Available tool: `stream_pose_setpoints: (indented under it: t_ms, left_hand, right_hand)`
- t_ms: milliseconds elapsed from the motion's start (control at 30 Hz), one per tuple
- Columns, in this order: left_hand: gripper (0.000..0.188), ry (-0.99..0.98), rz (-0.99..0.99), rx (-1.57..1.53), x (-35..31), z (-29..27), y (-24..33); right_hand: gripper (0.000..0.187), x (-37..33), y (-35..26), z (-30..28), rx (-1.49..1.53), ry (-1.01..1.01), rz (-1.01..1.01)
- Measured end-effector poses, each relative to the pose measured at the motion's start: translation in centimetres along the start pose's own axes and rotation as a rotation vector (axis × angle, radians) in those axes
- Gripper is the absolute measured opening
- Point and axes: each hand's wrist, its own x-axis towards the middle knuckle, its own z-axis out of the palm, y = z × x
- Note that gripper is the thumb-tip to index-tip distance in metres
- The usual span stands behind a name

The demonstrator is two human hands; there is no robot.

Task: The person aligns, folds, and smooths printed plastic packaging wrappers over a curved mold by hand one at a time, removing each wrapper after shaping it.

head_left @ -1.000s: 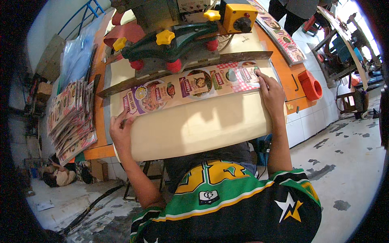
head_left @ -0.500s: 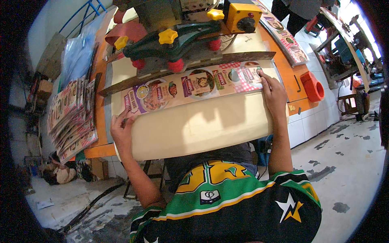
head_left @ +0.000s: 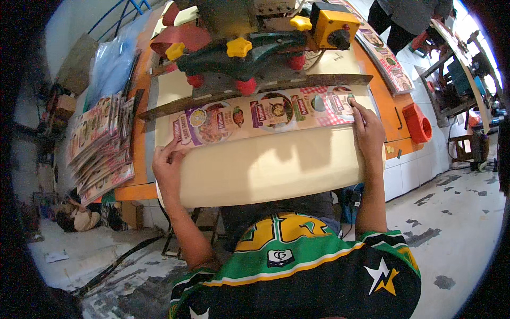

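Observation:
A long printed strip (head_left: 239, 118) with pictures of food dishes and a red checked pattern lies across a cream-coloured sheet-covered surface (head_left: 234, 173) in front of me. At the strip's left end, my left hand (head_left: 168, 169) pinches the near corner between thumb and fingers. My right hand (head_left: 368, 128) grips the right end the same way, its fingers closed over the edge. Just beyond the strip's far edge runs a long metal bar (head_left: 329, 81), close above the surface. It belongs to a machine with a dark green arm (head_left: 212, 63) and yellow star-shaped knobs (head_left: 239, 48).
Left on the orange table (head_left: 139, 192) stands a leaning pile of printed packs (head_left: 93, 138), with clear blue plastic (head_left: 111, 66) behind. A yellow control box (head_left: 333, 29) sits on the machine. Rightward are a red holder (head_left: 417, 123), a hex key (head_left: 398, 118), more prints (head_left: 383, 61) and a standing person (head_left: 409, 24).
The whole view has shifted and turned slightly, so everything appears a little further right. Both hands keep their hold on the strip, which stays in about the same place by the bar.

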Motion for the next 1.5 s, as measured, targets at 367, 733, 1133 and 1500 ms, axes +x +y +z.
stream_pose_setpoints:
  t_ms: [367,733,1133,1500]
  left_hand:
    - [0.046,0.011,-0.014,-0.013,-0.2,0.1,-0.4]
    - [0.045,-0.004,-0.065,-0.069,-0.3,0.3,-0.1]
    - [0.042,-0.066,-0.097,-0.047,-0.3,0.1,-0.5]
    - [0.049,-0.035,-0.041,-0.065,0.1,0.0,-0.3]
  right_hand:
    - [0.027,-0.1,-0.4,-0.2,0.026,-0.008,-0.001]
    - [0.027,0.0,0.3,0.2,0.044,0.037,-0.054]
    - [0.028,-0.2,-0.1,-0.3,0.010,-0.013,0.049]
    - [0.033,0.6,0.5,-0.4,0.227,-0.096,0.168]
